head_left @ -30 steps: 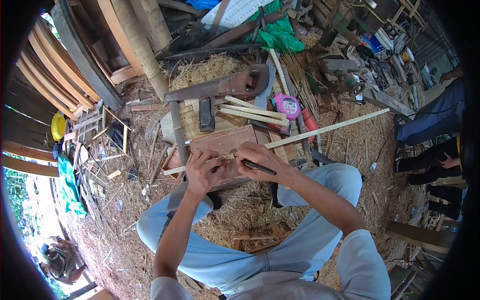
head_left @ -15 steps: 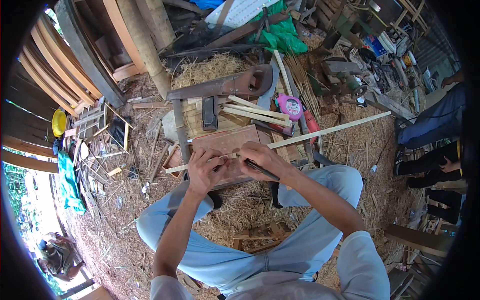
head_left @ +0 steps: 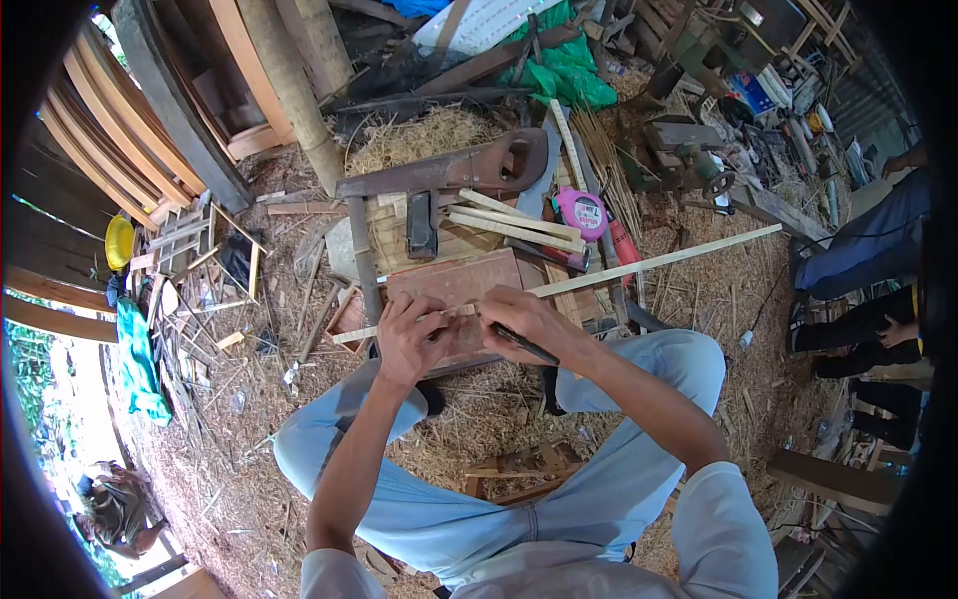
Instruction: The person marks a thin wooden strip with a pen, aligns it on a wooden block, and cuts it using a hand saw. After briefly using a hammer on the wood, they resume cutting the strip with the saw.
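A long thin wooden strip (head_left: 659, 262) lies slantwise across the low work table, its left end poking out past my left hand (head_left: 411, 334). The fingers of that hand are closed on the strip near the table's front edge. My right hand (head_left: 524, 321) grips a slim tool with a dark handle (head_left: 529, 345), whose working end is hidden by the fingers. Both hands are close together over a reddish-brown board (head_left: 469, 280), with a short piece of the strip showing between them.
Behind the board lie a handsaw (head_left: 449, 172), a dark block-shaped tool (head_left: 421, 225), short wooden sticks (head_left: 514, 228) and a pink tape measure (head_left: 582, 214). Shavings cover the ground (head_left: 239, 469). Other people's legs (head_left: 863, 245) are at the right; another person (head_left: 118, 507) is at lower left.
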`<state>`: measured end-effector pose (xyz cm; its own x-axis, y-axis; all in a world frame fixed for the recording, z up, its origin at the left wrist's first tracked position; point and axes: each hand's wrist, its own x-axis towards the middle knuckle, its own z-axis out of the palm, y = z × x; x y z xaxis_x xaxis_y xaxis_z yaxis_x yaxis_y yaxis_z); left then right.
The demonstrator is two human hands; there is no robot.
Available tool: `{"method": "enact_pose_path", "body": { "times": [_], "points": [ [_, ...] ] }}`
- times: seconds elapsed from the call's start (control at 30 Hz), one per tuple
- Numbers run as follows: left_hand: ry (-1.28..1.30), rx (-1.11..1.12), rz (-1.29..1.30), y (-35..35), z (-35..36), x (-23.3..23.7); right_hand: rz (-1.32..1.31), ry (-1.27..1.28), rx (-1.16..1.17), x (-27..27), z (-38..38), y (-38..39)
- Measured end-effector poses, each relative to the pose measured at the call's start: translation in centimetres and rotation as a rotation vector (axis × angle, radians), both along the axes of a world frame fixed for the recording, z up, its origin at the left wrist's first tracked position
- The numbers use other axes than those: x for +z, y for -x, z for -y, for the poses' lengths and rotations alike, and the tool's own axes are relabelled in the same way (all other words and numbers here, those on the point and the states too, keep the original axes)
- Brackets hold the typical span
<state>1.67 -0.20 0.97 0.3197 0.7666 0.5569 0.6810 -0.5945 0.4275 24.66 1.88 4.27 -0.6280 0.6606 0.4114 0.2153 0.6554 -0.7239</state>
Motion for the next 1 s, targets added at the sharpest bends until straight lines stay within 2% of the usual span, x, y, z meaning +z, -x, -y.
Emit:
{"method": "enact_pose_path", "body": {
  "times": [0.07, 0.13, 0.17, 0.23, 0.27, 0.33, 0.43, 0.57, 0.63, 0.73, 0.77, 0.8, 0.87, 1.0],
  "points": [
    [0.000, -0.004, -0.002, 0.2, -0.1, 0.0, 0.011, -0.027, 0.054, 0.0, 0.1, -0.1],
    [-0.004, -0.010, 0.004, 0.2, -0.1, 0.0, -0.109, 0.167, -0.057, 0.1, 0.5, -0.3],
    [-0.003, -0.009, 0.004, 0.1, -0.1, 0.0, -0.108, 0.168, -0.056, 0.1, 0.3, -0.4],
    [-0.015, 0.002, 0.005, -0.1, 0.0, 0.4, -0.125, 0.105, -0.246, 0.2, -0.6, -0.5],
    [-0.015, 0.004, 0.006, -0.1, 0.0, 0.4, -0.125, 0.105, -0.244, 0.3, -0.9, -1.0],
    [0.033, 0.010, -0.005, 0.0, -0.1, 0.6, 0.254, -0.181, -0.255, 0.4, -1.1, -2.3],
    [0.107, -0.015, 0.042, 0.2, -0.1, 0.6, 0.271, -0.034, -0.181, -0.6, -1.2, -2.5],
    [0.155, -0.008, 0.143, 0.6, -0.3, 1.3, 0.335, -0.090, -0.184, -1.2, -1.3, -2.3],
    [0.133, 0.140, 0.348, 1.4, -0.7, 1.9, 0.339, -0.074, -0.195, -0.6, -1.2, -2.3],
    [0.072, 0.206, 0.366, 2.2, -1.3, 4.4, 0.343, -0.082, -0.225, -0.9, -1.0, -2.1],
    [-0.030, 0.039, 0.218, 1.7, -1.2, 5.6, 0.342, -0.090, -0.223, -1.0, -1.2, -2.2],
    [-0.037, 0.043, 0.216, 0.8, -1.2, 5.4, 0.329, -0.076, -0.219, -1.2, -1.3, -2.3],
    [0.065, -0.270, 0.034, -1.5, -1.1, 3.6, 0.316, -0.074, -0.197, -1.3, -1.4, -2.2],
    [0.095, -0.095, -0.075, -2.1, -0.1, 1.6, 0.292, -0.119, -0.273, -1.3, -1.3, -2.2]
  ]
}}
